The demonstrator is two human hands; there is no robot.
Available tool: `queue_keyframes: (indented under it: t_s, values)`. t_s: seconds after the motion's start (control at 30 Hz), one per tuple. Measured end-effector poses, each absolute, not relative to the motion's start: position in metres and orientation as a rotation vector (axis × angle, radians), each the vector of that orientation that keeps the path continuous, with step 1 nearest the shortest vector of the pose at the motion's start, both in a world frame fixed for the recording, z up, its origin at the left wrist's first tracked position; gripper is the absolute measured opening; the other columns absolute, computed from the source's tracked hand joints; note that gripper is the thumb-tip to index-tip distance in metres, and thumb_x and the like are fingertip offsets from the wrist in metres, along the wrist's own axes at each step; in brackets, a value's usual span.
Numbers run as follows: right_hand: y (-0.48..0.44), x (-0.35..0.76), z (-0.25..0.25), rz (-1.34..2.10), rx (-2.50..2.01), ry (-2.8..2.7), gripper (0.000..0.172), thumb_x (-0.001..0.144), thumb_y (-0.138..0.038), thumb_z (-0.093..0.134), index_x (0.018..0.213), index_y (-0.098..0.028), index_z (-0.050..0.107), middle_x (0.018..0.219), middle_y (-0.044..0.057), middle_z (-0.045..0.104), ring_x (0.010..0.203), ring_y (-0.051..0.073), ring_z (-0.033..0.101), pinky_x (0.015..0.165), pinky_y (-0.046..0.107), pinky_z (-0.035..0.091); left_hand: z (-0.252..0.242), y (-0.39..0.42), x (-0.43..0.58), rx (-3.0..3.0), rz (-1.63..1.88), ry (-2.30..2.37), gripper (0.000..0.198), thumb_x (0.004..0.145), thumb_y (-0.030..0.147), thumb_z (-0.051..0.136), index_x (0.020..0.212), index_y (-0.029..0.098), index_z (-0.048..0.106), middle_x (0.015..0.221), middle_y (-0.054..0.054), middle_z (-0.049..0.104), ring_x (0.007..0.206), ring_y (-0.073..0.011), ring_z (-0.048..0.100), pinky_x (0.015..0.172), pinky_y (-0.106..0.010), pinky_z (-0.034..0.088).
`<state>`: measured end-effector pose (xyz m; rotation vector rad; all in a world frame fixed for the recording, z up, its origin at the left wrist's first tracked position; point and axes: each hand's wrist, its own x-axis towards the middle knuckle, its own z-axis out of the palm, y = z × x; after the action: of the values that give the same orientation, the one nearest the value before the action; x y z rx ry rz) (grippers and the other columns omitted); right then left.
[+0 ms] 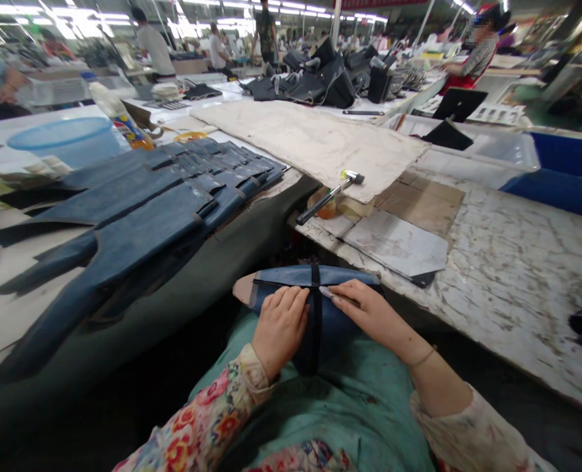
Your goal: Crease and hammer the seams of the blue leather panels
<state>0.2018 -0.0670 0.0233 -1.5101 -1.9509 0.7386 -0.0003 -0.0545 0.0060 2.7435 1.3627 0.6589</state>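
Across my lap, over a green apron (369, 406), lies a dark blue leather piece (286, 272) with a black strap (316, 334) running down its middle. My left hand (282, 328) grips it, fingers together and bent over it just left of the strap. Pinched in my right hand (369, 308) is a slim tool with a pale, flat tip (326, 292), which meets the leather beside the strap. The tool's exact kind cannot be made out. At the left end of the piece a tan, pointed part (244, 286) sticks out.
Blue leather panels (143, 216) overlap on the left bench. Ahead, a hammer (330, 196) rests near a small glue-coloured jar (327, 208) and a cream cloth (320, 141). Grey board (399, 242) lies on the right table. Black bags (320, 78) are piled farther back; people work around.
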Motion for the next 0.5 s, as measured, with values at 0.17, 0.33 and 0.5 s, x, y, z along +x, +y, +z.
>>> queue_keyframes:
  t_s: [0.17, 0.33, 0.5]
  values:
    - [-0.058, 0.205, 0.031, 0.710, -1.504, -2.123, 0.026, 0.088, -0.027, 0.048, 0.106, -0.018, 0.064, 0.093, 0.006, 0.063, 0.090, 0.017, 0.057, 0.084, 0.033, 0.047, 0.013, -0.044, 0.009, 2.749, 0.557, 1.323, 0.024, 0.091, 0.025, 0.041, 0.108, 0.019, 0.057, 0.100, -0.006, 0.062, 0.092, -0.0203, 0.052, 0.077, -0.035, 0.038]
    - [-0.060, 0.202, 0.035, 0.598, -1.512, -2.253, 0.026, 0.090, -0.025, 0.046, 0.108, -0.019, 0.062, 0.095, 0.006, 0.062, 0.092, 0.017, 0.056, 0.085, 0.033, 0.047, 0.012, -0.042, 0.010, 2.822, 0.565, 1.243, 0.023, 0.089, 0.020, 0.044, 0.109, 0.019, 0.057, 0.104, -0.005, 0.062, 0.098, -0.0203, 0.051, 0.082, -0.036, 0.036]
    - [-0.070, 0.193, 0.029, 0.469, -1.563, -2.170, 0.027, 0.091, -0.023, 0.042, 0.111, -0.019, 0.060, 0.104, 0.007, 0.062, 0.098, 0.018, 0.056, 0.089, 0.035, 0.047, 0.005, -0.043, 0.006, 2.918, 0.565, 1.124, 0.029, 0.087, 0.015, 0.043, 0.114, 0.015, 0.055, 0.115, -0.006, 0.060, 0.108, -0.0198, 0.049, 0.093, -0.035, 0.033]
